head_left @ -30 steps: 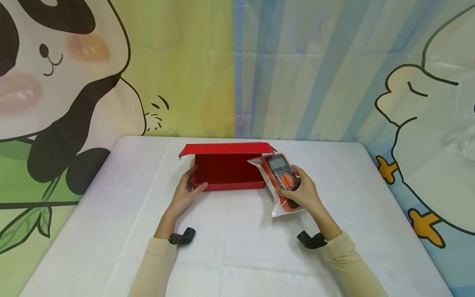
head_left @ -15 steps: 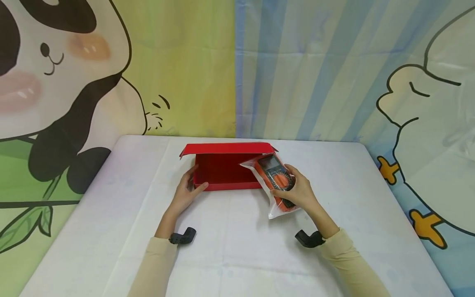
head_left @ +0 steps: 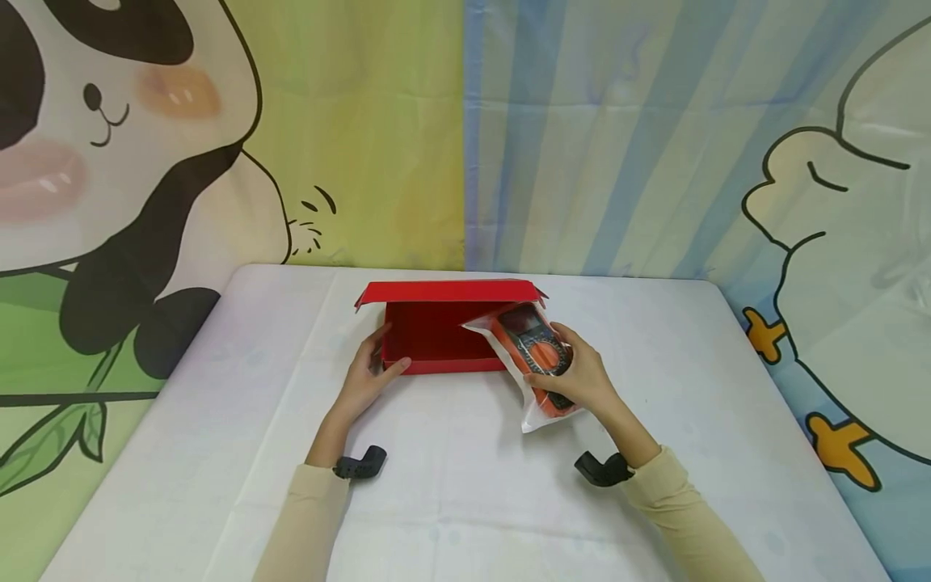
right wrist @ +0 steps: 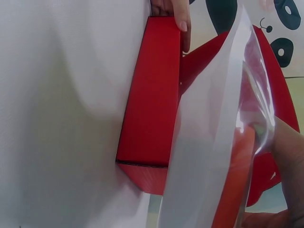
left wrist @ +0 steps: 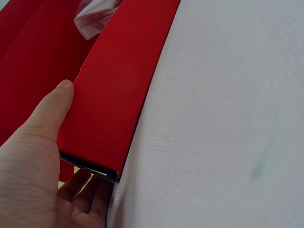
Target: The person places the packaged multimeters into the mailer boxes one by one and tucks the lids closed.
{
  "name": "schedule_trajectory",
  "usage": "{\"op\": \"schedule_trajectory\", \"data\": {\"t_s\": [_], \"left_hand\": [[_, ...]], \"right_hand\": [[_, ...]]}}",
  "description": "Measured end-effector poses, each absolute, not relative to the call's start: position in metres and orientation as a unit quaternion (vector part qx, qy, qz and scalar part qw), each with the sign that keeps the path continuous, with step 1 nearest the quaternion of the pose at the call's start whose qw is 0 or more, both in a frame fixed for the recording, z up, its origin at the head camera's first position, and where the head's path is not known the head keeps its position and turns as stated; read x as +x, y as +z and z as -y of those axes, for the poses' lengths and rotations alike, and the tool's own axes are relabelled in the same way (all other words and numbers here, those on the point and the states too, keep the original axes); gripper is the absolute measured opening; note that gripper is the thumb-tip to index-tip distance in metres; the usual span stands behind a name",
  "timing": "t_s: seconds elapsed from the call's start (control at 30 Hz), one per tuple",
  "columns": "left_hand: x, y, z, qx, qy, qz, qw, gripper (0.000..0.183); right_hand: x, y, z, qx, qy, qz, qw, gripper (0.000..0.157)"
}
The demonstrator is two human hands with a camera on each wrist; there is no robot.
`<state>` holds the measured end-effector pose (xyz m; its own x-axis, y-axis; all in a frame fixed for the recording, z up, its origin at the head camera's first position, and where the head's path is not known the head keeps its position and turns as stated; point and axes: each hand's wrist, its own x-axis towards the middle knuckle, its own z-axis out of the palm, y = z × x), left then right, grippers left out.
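Observation:
An orange and black multimeter (head_left: 545, 356) in a clear plastic bag (right wrist: 204, 133) is held in my right hand (head_left: 587, 380), thumb across its face and fingers at its far side. The bag's upper end overlaps the opening of a red cardboard box (head_left: 444, 366), above its right front corner. My left hand (head_left: 360, 384) holds the box's left end. In the left wrist view its thumb rests on the front wall's (left wrist: 114, 80) top edge, with the other fingers at the end wall. The raised lid (head_left: 447, 291) leans forward over the box.
The box stands on a white-covered table (head_left: 436, 501) towards its back edge. Behind the table hangs a curtain (head_left: 378, 137) printed with cartoon animals. Each wrist bears a black camera mount (head_left: 361, 462).
My right hand has moved slightly left with the bagged multimeter, so the bag overlaps the box opening more. The left hand and box stay nearly in place.

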<state>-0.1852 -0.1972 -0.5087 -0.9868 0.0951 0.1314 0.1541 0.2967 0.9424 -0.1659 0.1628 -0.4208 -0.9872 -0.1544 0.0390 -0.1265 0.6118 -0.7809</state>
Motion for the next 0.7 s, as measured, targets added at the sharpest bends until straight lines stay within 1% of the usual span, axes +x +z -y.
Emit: {"op": "schedule_trajectory", "data": {"t_s": [0.3,0.5,0.7], "left_hand": [[-0.185,-0.509,0.198,-0.069,-0.591,0.804,0.021,0.079],[-0.186,-0.512,0.198,-0.077,-0.592,0.802,0.032,0.079],[-0.186,-0.512,0.197,-0.082,-0.580,0.809,0.043,0.080]], "right_hand": [[-0.170,-0.418,-0.152,-0.120,-0.427,-0.896,0.006,0.093],[-0.178,-0.419,-0.142,-0.172,-0.420,-0.891,-0.013,0.092],[-0.182,-0.418,-0.134,-0.182,-0.423,-0.887,-0.018,0.093]]}}
